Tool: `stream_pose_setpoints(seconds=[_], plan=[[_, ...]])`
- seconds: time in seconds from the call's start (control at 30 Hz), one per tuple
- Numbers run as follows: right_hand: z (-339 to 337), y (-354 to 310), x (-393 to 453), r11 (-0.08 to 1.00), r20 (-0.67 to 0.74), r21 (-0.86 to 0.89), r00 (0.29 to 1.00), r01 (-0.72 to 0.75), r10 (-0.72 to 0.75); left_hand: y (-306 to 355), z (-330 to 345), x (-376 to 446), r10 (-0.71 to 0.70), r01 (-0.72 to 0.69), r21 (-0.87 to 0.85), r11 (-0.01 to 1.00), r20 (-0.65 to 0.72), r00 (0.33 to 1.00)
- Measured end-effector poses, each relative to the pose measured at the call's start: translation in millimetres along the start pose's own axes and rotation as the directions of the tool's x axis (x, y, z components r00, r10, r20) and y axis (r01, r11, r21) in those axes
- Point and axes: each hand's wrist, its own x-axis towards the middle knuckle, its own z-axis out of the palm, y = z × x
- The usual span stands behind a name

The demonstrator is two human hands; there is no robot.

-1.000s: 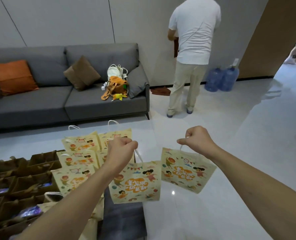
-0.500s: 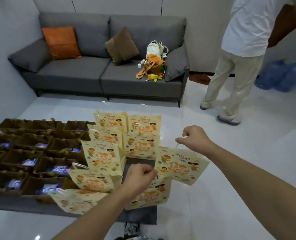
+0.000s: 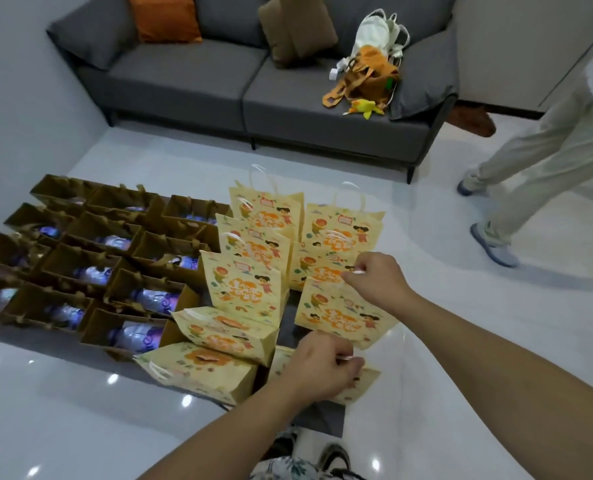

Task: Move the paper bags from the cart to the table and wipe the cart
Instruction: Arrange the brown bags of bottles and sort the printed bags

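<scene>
My right hand (image 3: pixel 378 278) grips the white handle of a yellow cartoon-print paper bag (image 3: pixel 343 315) that hangs over the low dark table (image 3: pixel 322 415). My left hand (image 3: pixel 322 367) is closed on the handle of a second yellow bag (image 3: pixel 364 382), low at the table's near right end and mostly hidden by the hand. Several more yellow bags (image 3: pixel 246 285) stand or lie on the table beside them. No cart is in view.
Several open brown paper bags (image 3: pixel 90 261) with bottles fill the table's left part. A grey sofa (image 3: pixel 253 81) with cushions and an orange bag stands behind. Another person (image 3: pixel 537 161) walks on the white floor at the right. My feet show below the table edge.
The view has swung left and down. Both hands have lowered their bags from above the floor to over the table's right end; the other person has stepped right.
</scene>
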Motion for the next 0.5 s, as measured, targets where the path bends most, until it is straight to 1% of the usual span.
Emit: stream_pose_setpoints(seconds=[0.17,0.33,0.43,0.5], plan=[[24.7,-20.5,21.8,0.999,0.041,0.015,0.999,0.032,-0.032,-3.1,-5.8,14.3,0.090,-0.091,-0.022,0.996,-0.017,0.996],[33.0,-33.1,35.0,0.998,0.021,0.060,1.000,0.018,-0.019,-14.6,-16.3,32.5,0.144,-0.145,-0.004,0.989,-0.067,0.987],[34.2,-37.3,38.4,0.996,-0.001,0.084,1.000,0.020,-0.020,-19.3,-23.3,35.8,0.201,-0.200,0.016,0.980,-0.076,0.977],[36.9,-37.1,39.7,0.995,-0.006,0.099,1.000,0.007,-0.006,-23.0,-25.2,38.7,0.212,-0.211,0.019,0.977,-0.072,0.975]])
